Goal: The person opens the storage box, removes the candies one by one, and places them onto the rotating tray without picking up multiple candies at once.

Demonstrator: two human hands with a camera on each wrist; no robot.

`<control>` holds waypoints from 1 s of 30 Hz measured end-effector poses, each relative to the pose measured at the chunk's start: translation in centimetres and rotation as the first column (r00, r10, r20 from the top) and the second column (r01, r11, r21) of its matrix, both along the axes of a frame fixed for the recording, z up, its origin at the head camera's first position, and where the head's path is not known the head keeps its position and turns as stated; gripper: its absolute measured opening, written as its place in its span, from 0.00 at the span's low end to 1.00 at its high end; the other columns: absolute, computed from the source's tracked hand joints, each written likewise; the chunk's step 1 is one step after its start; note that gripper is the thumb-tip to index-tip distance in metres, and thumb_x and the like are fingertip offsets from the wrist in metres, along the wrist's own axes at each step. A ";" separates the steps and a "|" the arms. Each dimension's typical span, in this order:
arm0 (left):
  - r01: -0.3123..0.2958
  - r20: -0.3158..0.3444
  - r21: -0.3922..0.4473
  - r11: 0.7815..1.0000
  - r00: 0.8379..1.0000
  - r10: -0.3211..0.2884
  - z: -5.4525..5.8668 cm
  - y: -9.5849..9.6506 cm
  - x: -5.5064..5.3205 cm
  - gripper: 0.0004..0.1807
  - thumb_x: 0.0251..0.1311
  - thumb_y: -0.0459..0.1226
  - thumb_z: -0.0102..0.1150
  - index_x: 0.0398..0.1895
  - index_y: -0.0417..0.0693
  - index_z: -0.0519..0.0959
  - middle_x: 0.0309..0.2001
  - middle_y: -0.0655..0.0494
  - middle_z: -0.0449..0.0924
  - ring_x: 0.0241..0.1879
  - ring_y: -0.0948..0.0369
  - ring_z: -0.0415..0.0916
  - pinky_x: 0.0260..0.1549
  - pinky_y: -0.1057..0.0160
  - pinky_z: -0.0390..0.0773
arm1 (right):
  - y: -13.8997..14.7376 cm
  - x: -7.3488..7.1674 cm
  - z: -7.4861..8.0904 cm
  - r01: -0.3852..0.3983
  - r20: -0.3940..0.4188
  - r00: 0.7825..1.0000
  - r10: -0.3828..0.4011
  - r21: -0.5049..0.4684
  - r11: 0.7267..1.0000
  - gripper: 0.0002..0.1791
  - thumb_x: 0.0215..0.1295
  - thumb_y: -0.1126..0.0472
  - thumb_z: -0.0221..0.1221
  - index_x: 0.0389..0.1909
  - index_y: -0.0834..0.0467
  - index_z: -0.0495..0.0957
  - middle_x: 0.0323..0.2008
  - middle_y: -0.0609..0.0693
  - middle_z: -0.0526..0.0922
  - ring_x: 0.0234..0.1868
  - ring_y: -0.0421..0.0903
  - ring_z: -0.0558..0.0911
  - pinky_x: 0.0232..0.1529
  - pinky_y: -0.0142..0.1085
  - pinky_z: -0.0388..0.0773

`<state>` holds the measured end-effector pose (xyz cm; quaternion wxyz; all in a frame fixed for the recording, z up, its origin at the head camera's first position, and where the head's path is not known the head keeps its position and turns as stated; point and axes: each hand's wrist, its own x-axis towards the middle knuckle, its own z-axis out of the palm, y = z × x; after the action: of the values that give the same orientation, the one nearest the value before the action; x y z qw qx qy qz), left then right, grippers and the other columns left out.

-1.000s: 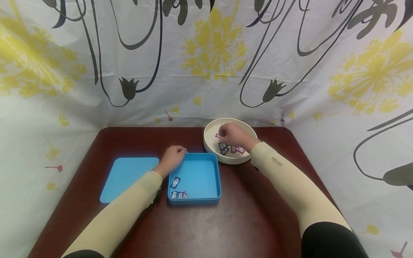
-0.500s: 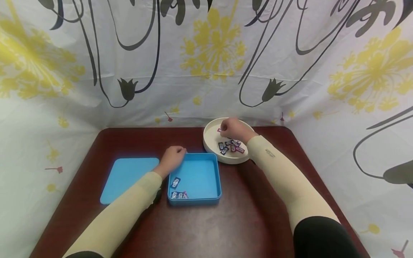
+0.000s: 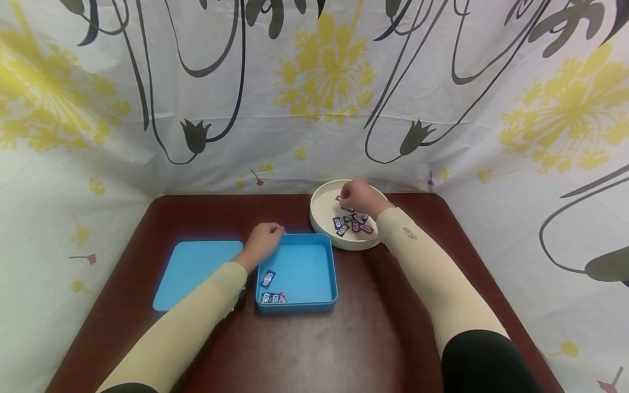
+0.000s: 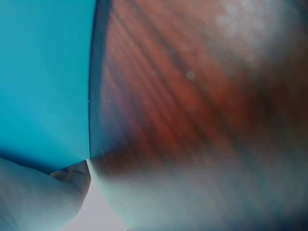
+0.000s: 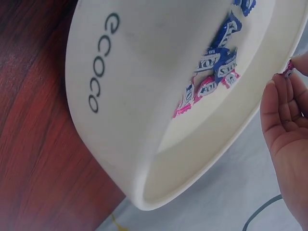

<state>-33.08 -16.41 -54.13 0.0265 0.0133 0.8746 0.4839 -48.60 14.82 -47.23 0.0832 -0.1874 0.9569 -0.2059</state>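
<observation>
In the head view, my right hand [image 3: 362, 197] is over the round cream tray [image 3: 321, 218]. Between its thumb and fingers it pinches a small candy in a pink wrapper [image 5: 288, 70], clearest in the right wrist view. Several wrapped candies [image 5: 224, 60], blue and pink, lie in the tray below. My left hand [image 3: 262, 243] grips the far left corner of a shallow blue box [image 3: 307, 267]; its fingertips are partly hidden. Inside the box a dark-wrapped candy [image 3: 267, 278] lies near the left wall, and a short row of candies [image 3: 272, 298] sits along the near left corner.
A flat blue lid [image 3: 196, 267] lies on the dark red-brown table [image 3: 304, 349], left of the box and partly under my left forearm. A patterned white curtain [image 3: 275, 98] hangs close behind the table and along both sides.
My right hand has shifted slightly right and back over the tray with the pink candy, uncovering more candies. My left hand and the blue box have stayed in place.
</observation>
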 end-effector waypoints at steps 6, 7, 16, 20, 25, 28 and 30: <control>0.007 0.003 0.006 1.000 1.000 -0.007 0.2 0.0 0.1 0.25 0.87 0.51 0.50 0.36 0.41 0.81 0.28 0.51 0.71 0.32 0.51 0.74 0.36 0.54 0.76 | 0.0 0.0 -1.0 -0.036 -0.058 0.997 0.045 0.147 0.988 0.06 0.71 0.56 0.73 0.43 0.53 0.88 0.37 0.48 0.87 0.37 0.47 0.84 0.48 0.44 0.81; 0.008 0.003 0.006 1.000 1.000 -0.008 0.2 0.0 0.1 0.25 0.87 0.51 0.50 0.36 0.41 0.81 0.28 0.51 0.71 0.32 0.51 0.74 0.36 0.54 0.76 | 0.0 0.0 -1.2 -0.047 -0.063 0.996 0.058 0.159 0.986 0.06 0.71 0.56 0.73 0.42 0.53 0.88 0.36 0.47 0.87 0.36 0.47 0.84 0.49 0.44 0.81; 0.009 0.001 0.007 1.000 1.000 -0.009 0.0 0.0 0.0 0.23 0.88 0.48 0.50 0.36 0.41 0.80 0.27 0.51 0.71 0.31 0.51 0.73 0.36 0.54 0.76 | -0.2 -0.2 -2.9 -0.105 -0.069 0.991 0.117 0.164 0.981 0.05 0.71 0.61 0.73 0.40 0.59 0.89 0.35 0.50 0.88 0.36 0.48 0.83 0.50 0.44 0.82; 0.007 -0.001 0.012 1.000 1.000 -0.007 0.0 0.0 0.0 0.23 0.88 0.48 0.50 0.35 0.41 0.80 0.27 0.51 0.71 0.31 0.50 0.74 0.36 0.53 0.76 | -0.1 -0.4 -3.5 -0.108 -0.061 0.991 0.121 0.189 0.976 0.05 0.70 0.64 0.71 0.43 0.61 0.89 0.38 0.52 0.89 0.39 0.49 0.85 0.54 0.45 0.82; 0.003 -0.001 0.009 1.000 1.000 -0.003 0.0 0.0 0.0 0.23 0.87 0.49 0.51 0.35 0.42 0.80 0.27 0.51 0.71 0.32 0.50 0.74 0.37 0.54 0.76 | -0.2 -0.3 -3.8 -0.094 -0.039 0.994 0.104 0.209 0.973 0.06 0.70 0.65 0.70 0.45 0.62 0.89 0.42 0.54 0.90 0.41 0.49 0.85 0.56 0.45 0.82; 0.005 -0.001 0.012 1.000 1.000 -0.005 0.1 -0.1 0.0 0.24 0.87 0.50 0.51 0.34 0.42 0.79 0.27 0.51 0.71 0.32 0.50 0.74 0.37 0.54 0.76 | -0.2 -0.2 -3.8 -0.093 -0.036 0.994 0.103 0.215 0.972 0.07 0.71 0.65 0.70 0.46 0.61 0.89 0.43 0.55 0.90 0.42 0.49 0.86 0.56 0.45 0.83; 0.006 -0.001 0.015 1.000 1.000 -0.006 0.0 -0.1 0.0 0.24 0.87 0.50 0.51 0.33 0.43 0.78 0.27 0.51 0.71 0.31 0.51 0.74 0.36 0.55 0.75 | -0.2 -0.2 -3.9 -0.091 -0.039 0.994 0.102 0.212 0.973 0.07 0.71 0.64 0.70 0.46 0.61 0.89 0.43 0.54 0.90 0.41 0.49 0.86 0.55 0.44 0.83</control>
<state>-33.10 -16.49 -54.10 0.0276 0.0162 0.8709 0.4904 -48.75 14.64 -51.15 0.0887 -0.2289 0.9648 -0.0947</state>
